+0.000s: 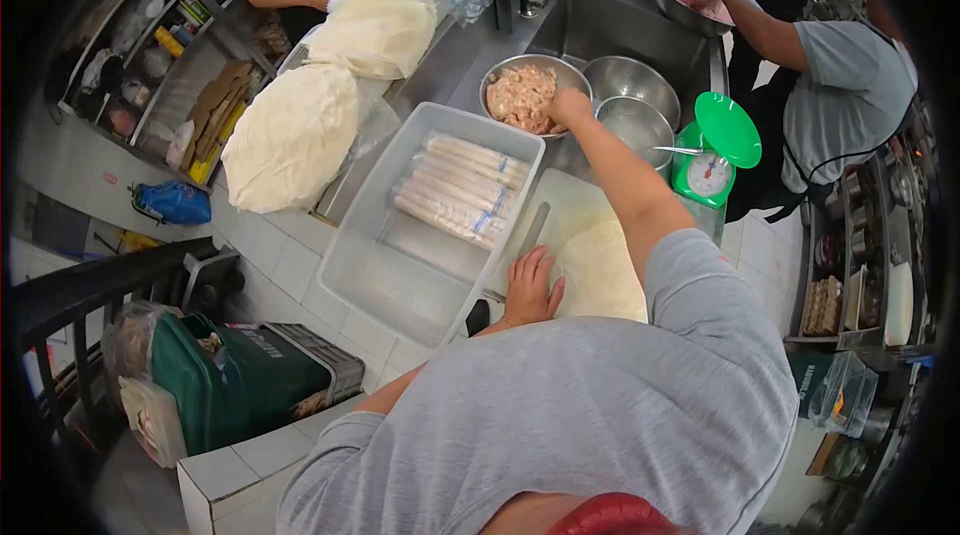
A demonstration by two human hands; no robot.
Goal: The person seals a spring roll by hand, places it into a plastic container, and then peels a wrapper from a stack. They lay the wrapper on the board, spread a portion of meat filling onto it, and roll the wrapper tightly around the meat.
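Observation:
My right hand [572, 109] reaches over the near right rim of a steel bowl [490, 113], its curled fingers in the pale pink minced meat [520, 98]; the fingertips are hidden. My left hand [532, 287] lies with fingers spread on a pale board [570, 190], beside a stack of thin, cream-coloured wrapper sheets [603, 265]. Just beyond the left fingers is a narrow metal blade [537, 225]. To the left, a translucent plastic bin [365, 275] holds several long pale rolls [465, 185] in clear wrapping with blue marks.
Larger stacks of sheets [292, 140] lie left of the bin. Two steel bowls [645, 85], one with a spoon [678, 150], stand before the sink [585, 20]. A green scale [708, 175] is at the right. Co-workers [845, 100] stand right and far left. A green bin [225, 380] stands lower left.

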